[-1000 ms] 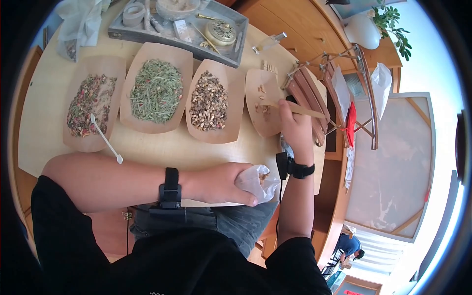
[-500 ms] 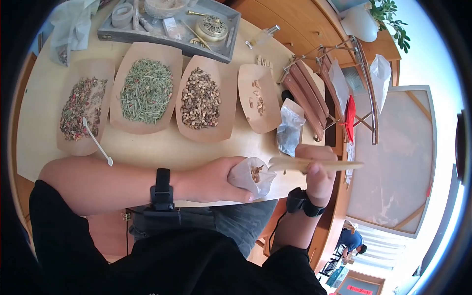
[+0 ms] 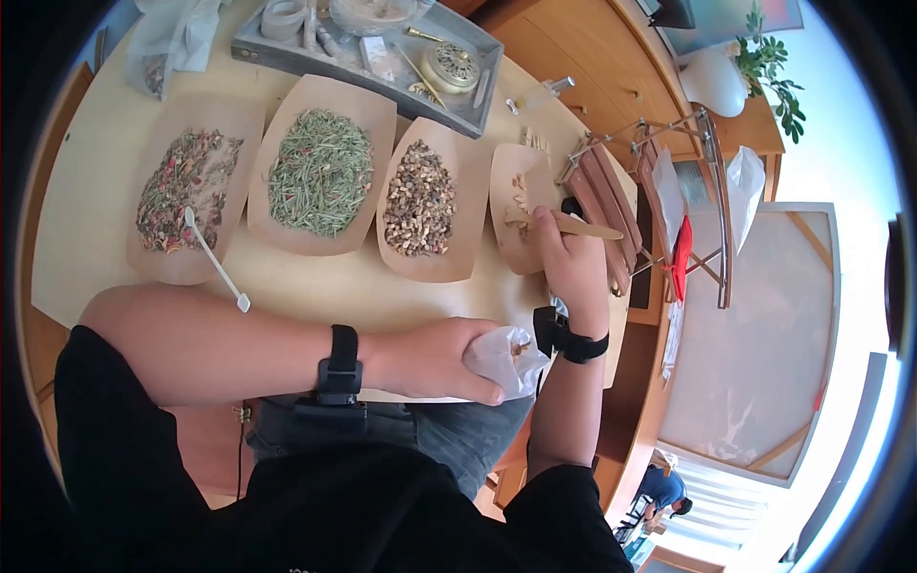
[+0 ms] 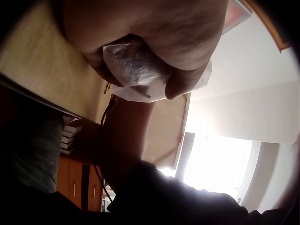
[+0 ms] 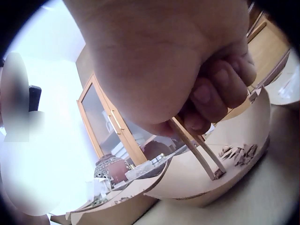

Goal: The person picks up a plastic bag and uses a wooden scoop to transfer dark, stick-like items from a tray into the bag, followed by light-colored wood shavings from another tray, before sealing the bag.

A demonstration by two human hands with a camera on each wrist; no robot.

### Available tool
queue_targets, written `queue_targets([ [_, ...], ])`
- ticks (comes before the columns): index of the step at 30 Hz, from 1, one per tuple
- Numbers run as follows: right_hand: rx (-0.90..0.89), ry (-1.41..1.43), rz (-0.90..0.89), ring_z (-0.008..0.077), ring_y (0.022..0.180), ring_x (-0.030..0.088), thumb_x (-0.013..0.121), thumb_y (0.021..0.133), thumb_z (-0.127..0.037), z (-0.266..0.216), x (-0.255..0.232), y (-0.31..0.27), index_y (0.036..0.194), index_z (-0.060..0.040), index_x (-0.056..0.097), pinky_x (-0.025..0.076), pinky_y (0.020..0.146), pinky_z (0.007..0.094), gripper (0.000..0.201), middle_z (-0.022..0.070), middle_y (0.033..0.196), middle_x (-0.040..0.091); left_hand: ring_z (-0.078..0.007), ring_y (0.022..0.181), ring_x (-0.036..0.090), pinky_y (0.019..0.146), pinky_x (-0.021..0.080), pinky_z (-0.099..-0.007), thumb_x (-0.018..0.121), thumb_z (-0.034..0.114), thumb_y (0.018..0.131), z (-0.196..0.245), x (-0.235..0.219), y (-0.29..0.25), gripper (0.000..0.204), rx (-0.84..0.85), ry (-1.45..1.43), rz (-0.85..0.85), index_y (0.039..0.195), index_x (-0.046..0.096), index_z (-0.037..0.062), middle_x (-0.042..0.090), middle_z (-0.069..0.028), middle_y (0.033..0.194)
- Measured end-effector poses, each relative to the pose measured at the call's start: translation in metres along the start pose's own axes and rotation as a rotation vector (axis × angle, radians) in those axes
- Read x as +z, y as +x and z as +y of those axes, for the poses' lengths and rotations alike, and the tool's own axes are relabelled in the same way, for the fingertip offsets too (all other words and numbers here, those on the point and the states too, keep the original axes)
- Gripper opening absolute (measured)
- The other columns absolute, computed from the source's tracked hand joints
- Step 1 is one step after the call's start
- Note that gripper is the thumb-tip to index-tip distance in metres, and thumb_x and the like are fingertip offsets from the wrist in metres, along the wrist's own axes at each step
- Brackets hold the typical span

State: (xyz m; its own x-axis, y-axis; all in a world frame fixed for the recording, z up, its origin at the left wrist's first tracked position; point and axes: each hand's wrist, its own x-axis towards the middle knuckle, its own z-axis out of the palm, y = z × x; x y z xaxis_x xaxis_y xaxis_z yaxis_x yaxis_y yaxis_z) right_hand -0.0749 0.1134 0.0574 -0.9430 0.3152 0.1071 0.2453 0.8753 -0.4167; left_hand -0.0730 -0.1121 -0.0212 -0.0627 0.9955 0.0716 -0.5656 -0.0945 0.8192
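Observation:
My left hand (image 3: 430, 358) grips a small translucent white bag (image 3: 501, 363), its mouth open with brown bits inside. In the left wrist view the fingers curl round the bag (image 4: 136, 63). My right hand (image 3: 578, 272) holds wooden tweezers (image 3: 594, 229) over the rightmost brown paper tray (image 3: 504, 181). Seen from the right wrist, the tweezers (image 5: 199, 152) reach down into the tray (image 5: 180, 178), with their tips at a small brown piece (image 5: 219, 173). More brown woody pieces (image 5: 246, 153) lie beside them.
Three more paper trays hold chopped stone-like bits (image 3: 420, 201), green needle-like herb (image 3: 320, 172) and a mixed dried blend (image 3: 181, 191). A white double-ended scoop (image 3: 218, 263) lies across the leftmost. Behind stand a grey tray (image 3: 373, 81), a glass vial (image 3: 544, 93) and a wooden rack (image 3: 611, 215).
Half a second ago the right hand held the tweezers close to the bag's mouth; it has since moved forward, back over the rightmost tray. The left hand keeps its grip on the bag.

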Motion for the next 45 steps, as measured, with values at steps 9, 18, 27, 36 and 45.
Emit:
queue_targets([
  [9, -0.011, 0.597, 0.053, 0.0110, 0.058, 0.039, 0.055, 0.109, -0.042, 0.006, -0.064, -0.051, 0.090, 0.0047, 0.070, 0.031, 0.055, 0.0317, 0.053, 0.0013, 0.065, 0.053, -0.0148, 0.116, 0.065, 0.104, 0.053, -0.0342, 0.083, 0.015, 0.090, -0.010, -0.001, 0.006, 0.060, 0.011, -0.051, 0.075, 0.142, 0.058, -0.0012, 0.070, -0.0064, 0.126],
  [18, -0.405, 0.424, -0.382, 0.0261, 0.059, 0.049, 0.065, 0.099, -0.025, -0.022, -0.085, -0.075, 0.072, 0.0031, 0.058, 0.036, 0.057, 0.0407, 0.040, 0.0119, 0.064, 0.051, -0.0149, 0.119, 0.063, 0.105, 0.053, -0.0354, 0.082, 0.011, 0.092, 0.011, 0.002, 0.002, 0.060, -0.025, -0.006, 0.045, 0.144, 0.056, -0.0009, 0.067, -0.0062, 0.130],
  [27, -0.047, 0.054, 0.046, 0.0256, 0.060, 0.055, 0.065, 0.105, -0.031, -0.019, -0.041, -0.018, 0.081, 0.0024, 0.066, 0.042, 0.058, 0.0407, 0.041, 0.0146, 0.067, 0.059, -0.0142, 0.121, 0.062, 0.109, 0.051, -0.0341, 0.082, 0.011, 0.094, -0.002, 0.000, 0.002, 0.059, -0.071, -0.033, -0.014, 0.144, 0.055, -0.0004, 0.068, -0.0054, 0.130],
  [36, 0.041, 0.041, -0.096, 0.0253, 0.068, 0.071, 0.068, 0.104, -0.033, 0.005, 0.002, 0.012, 0.094, 0.0001, 0.080, 0.053, 0.065, 0.0382, 0.037, 0.0137, 0.078, 0.076, -0.0146, 0.120, 0.064, 0.107, 0.052, -0.0343, 0.083, 0.012, 0.094, -0.001, 0.000, 0.000, 0.059, -0.015, 0.025, -0.002, 0.144, 0.055, -0.0026, 0.068, -0.0082, 0.132],
  [45, 0.071, 0.342, -0.008, 0.0124, 0.066, 0.059, 0.063, 0.107, -0.021, 0.012, -0.024, -0.012, 0.097, 0.0033, 0.075, 0.048, 0.062, 0.0327, 0.029, 0.0039, 0.070, 0.065, -0.0142, 0.118, 0.064, 0.105, 0.053, -0.0340, 0.083, 0.011, 0.093, -0.005, -0.001, 0.003, 0.060, -0.038, 0.028, 0.024, 0.144, 0.055, -0.0015, 0.069, -0.0067, 0.129],
])
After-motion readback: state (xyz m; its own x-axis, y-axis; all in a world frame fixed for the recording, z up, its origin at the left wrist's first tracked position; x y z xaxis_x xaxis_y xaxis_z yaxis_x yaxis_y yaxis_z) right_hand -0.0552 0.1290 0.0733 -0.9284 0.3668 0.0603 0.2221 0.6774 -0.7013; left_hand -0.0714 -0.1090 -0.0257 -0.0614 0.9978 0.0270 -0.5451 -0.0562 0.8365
